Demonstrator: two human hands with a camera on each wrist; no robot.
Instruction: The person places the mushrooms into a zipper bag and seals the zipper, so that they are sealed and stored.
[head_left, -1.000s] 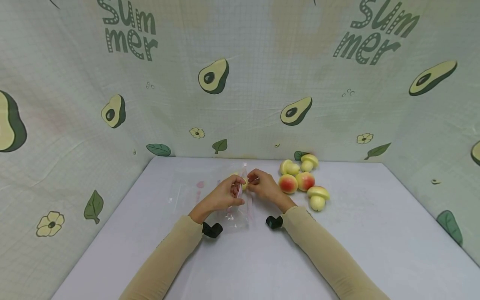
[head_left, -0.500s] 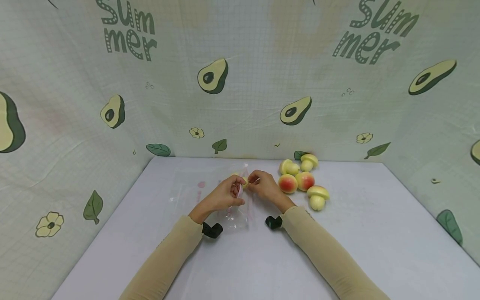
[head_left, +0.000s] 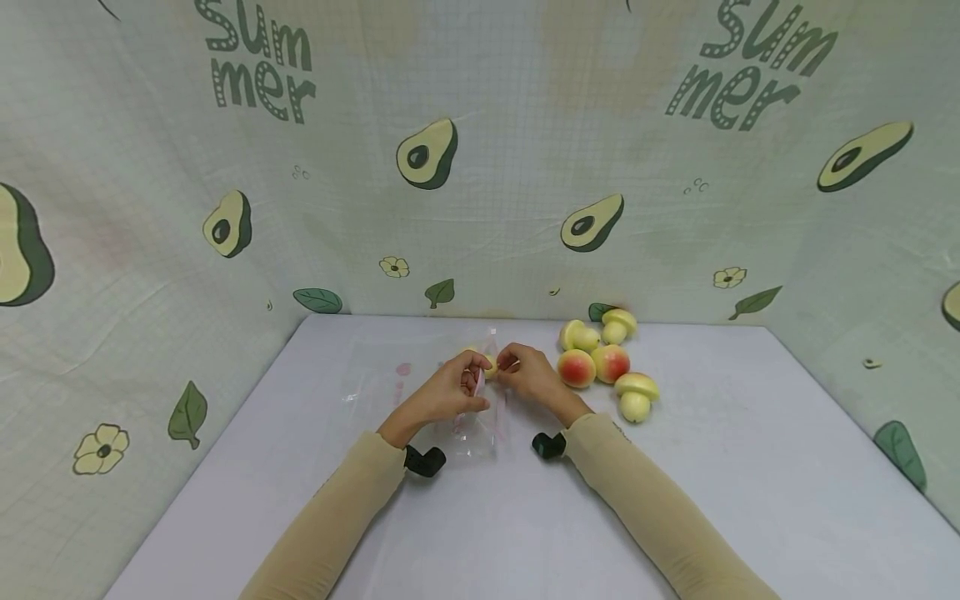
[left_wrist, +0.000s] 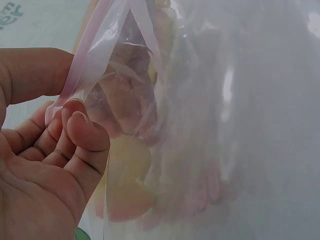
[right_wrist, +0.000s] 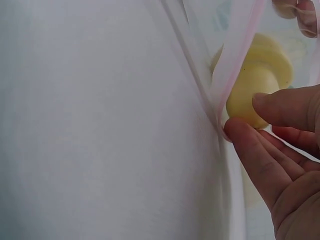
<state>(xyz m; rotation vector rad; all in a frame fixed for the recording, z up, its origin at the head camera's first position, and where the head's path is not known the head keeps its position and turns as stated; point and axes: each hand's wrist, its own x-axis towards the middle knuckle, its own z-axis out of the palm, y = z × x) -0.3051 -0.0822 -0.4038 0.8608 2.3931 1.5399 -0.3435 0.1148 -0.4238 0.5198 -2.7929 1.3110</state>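
A clear zip bag (head_left: 405, 358) with a pink-edged mouth lies on the white table. My left hand (head_left: 450, 387) grips the bag's pink edge (left_wrist: 80, 60) between thumb and curled fingers, lifting it. My right hand (head_left: 531, 373) is at the mouth, and in the right wrist view its thumb and fingers pinch the pale stem of a toy mushroom (right_wrist: 252, 82). The mushroom's yellow cap points into the bag. Through the film in the left wrist view, right-hand fingers and a yellowish, reddish shape (left_wrist: 127, 175) show dimly.
Right of the bag lie two red-yellow toy peaches (head_left: 576, 367) (head_left: 611, 362) and three toy mushrooms (head_left: 579, 335) (head_left: 618, 326) (head_left: 636, 396). A printed cloth wall (head_left: 510, 167) stands behind the table (head_left: 675, 500).
Both hands stay in almost the same place at the bag's mouth. The peaches and mushrooms on the right have not moved.
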